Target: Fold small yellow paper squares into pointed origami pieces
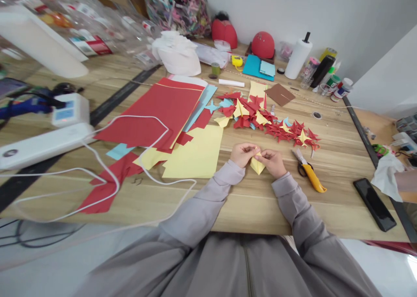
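Between my two hands is a small piece of folded yellow paper, its pointed end toward me. My left hand pinches the upper left of it, and my right hand grips its upper right edge; the fingertips of both nearly meet. Just beyond the hands lies a long heap of folded paper pieces, mostly red, with some yellow and light blue ones. A pair of scissors with yellow handles rests to the right of my right hand.
Sheets of red paper and yellow paper lie to the left, crossed by a white cable. A black phone is near the right edge. Bottles and a white roll stand at the back right.
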`<action>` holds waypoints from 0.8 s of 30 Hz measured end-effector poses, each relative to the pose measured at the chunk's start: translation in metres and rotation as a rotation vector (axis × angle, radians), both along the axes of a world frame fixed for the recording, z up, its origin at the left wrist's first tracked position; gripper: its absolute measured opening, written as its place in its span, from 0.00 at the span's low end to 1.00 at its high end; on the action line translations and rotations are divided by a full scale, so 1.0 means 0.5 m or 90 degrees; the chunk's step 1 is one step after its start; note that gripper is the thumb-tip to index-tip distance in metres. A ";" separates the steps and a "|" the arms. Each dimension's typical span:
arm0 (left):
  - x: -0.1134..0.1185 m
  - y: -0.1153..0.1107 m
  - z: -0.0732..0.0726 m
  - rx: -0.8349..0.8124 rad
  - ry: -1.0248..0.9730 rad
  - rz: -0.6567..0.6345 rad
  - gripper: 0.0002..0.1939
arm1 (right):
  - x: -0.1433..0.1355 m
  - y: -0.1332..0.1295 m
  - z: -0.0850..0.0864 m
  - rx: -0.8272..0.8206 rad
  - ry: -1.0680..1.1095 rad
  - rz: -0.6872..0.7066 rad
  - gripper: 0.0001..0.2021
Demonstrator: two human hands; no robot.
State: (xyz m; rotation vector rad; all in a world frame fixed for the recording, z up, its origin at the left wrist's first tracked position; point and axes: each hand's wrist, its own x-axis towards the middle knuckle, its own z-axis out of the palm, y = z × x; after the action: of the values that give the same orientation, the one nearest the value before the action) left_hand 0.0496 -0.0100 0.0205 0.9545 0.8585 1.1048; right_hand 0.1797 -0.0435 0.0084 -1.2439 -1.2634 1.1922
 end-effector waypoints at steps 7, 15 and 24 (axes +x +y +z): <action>-0.001 0.001 -0.002 -0.005 -0.007 0.008 0.13 | 0.002 0.000 0.000 0.007 -0.013 0.000 0.13; -0.003 0.007 -0.007 -0.063 -0.066 -0.011 0.13 | 0.000 -0.001 0.001 -0.006 -0.009 0.007 0.14; 0.003 -0.001 0.007 0.041 0.000 -0.022 0.18 | 0.003 0.000 -0.003 0.017 -0.011 0.010 0.14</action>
State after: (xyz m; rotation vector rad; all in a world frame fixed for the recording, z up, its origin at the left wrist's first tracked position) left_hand 0.0512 -0.0105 0.0239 1.0184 0.8080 1.1085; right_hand 0.1814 -0.0437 0.0069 -1.2287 -1.2997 1.1757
